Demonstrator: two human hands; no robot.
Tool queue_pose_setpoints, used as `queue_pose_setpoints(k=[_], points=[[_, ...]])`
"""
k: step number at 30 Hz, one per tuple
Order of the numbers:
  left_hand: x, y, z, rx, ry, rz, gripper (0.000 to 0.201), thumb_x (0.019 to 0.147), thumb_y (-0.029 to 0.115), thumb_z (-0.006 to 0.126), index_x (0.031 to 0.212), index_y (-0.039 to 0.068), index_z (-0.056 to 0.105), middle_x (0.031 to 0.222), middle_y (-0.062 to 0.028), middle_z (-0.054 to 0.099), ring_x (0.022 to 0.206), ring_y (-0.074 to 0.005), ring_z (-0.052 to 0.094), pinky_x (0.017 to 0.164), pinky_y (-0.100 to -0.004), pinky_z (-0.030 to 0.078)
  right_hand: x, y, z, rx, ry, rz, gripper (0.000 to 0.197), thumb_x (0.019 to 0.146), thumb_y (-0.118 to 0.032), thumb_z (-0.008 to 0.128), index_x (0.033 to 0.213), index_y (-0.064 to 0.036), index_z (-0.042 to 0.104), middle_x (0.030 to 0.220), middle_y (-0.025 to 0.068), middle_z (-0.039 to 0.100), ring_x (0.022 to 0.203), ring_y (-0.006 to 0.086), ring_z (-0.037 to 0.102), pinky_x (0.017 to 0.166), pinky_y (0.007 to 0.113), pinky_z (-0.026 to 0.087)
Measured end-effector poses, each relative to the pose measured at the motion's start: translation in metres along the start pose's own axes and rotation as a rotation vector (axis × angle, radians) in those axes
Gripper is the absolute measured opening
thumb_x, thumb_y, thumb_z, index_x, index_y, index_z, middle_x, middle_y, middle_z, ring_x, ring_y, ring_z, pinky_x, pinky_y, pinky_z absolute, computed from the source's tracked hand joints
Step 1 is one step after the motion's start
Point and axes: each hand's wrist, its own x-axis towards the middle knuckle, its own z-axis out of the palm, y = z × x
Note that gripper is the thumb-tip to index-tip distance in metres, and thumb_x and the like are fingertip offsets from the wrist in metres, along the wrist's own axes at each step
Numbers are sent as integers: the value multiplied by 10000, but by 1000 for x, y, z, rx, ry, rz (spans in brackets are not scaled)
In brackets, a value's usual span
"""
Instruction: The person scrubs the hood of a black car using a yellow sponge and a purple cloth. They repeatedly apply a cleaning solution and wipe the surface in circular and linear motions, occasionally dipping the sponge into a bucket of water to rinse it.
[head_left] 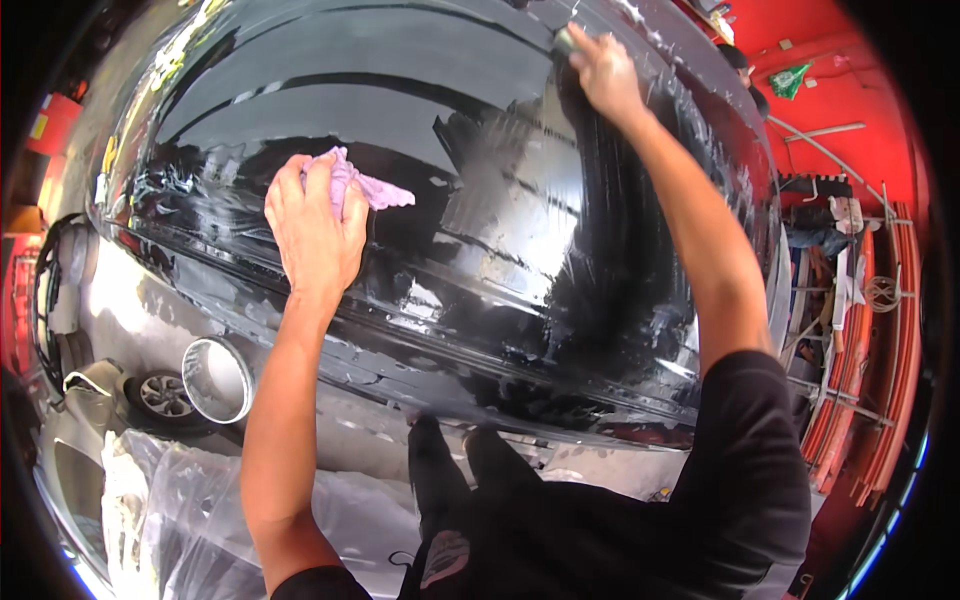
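Note:
A large, glossy dark car panel (pixel 350 110) curves across the view, streaked with wet-looking smears. My left hand (pixel 315 230) is closed round a crumpled lilac cloth (pixel 375 192) over the panel's left part. Stretched far to the upper right, my right hand (pixel 608 78) grips a small pale pad (pixel 565 42) against the panel. The pad is partly covered by my fingers, and its exact kind is hard to make out. Dark, smeared wet marks run below that hand.
On the floor at left stand a round white bucket (pixel 217 380) and a wheel (pixel 165 396). Clear plastic sheeting (pixel 200 510) lies at lower left. A rack with orange-red poles (pixel 850 350) stands at right, by a red wall (pixel 850 90).

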Motion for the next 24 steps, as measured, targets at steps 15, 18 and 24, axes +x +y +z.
queue_pose_setpoints(k=[15,18,24], points=[[5,-1,-5,-15,-34,-22,461,975,249,700,1377,30,653,1445,-208,548,1368,-410,493,1165,-532,361,6,6,9,-1,18,59,559,978,-159,734,1522,-236,630,1254,213,668,1185,404,638,995,527,523],[-1,-9,-10,27,-16,-25,458,973,246,702,1373,28,653,1444,-211,549,1363,-414,496,1161,-534,365,-82,-84,-59,157,-133,-59,668,922,-103,788,1552,-249,619,1291,243,647,1223,404,626,1067,518,491],[5,0,-6,-15,-30,5,455,972,229,708,1371,21,641,1444,-215,554,1334,-419,514,1143,-541,381,-14,46,-21,110,-24,-174,512,984,-162,730,1490,-216,673,1232,177,668,1122,418,639,984,483,537]])
